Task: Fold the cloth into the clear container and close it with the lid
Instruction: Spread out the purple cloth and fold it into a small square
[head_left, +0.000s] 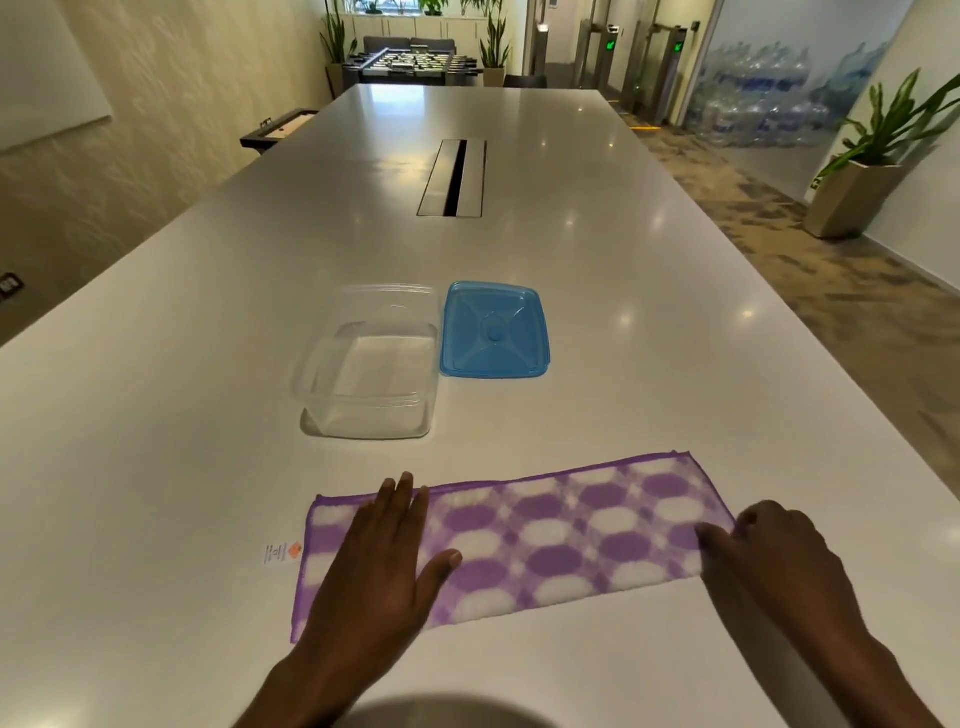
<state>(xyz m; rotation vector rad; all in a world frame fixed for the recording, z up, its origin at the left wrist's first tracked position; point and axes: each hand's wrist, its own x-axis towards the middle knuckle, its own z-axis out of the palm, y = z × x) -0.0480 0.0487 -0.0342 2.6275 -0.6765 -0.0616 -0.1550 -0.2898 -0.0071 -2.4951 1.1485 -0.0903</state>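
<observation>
A purple-and-white patterned cloth (561, 535) lies folded into a long strip on the white table (156, 467), near me. My left hand (379, 566) rests flat on its left part, fingers spread. My right hand (769, 556) sits at the strip's right end, with its fingertips on the cloth's edge. Beyond the cloth stands the clear container (369, 364), open with nothing inside. The blue lid (494, 331) lies flat on the table just to the container's right.
A small label (280, 553) sticks out of the cloth's left edge. A metal cable slot (454, 176) is set into the table's middle further back. The table's right edge runs diagonally beside carpeted floor, with a potted plant (862, 171) there.
</observation>
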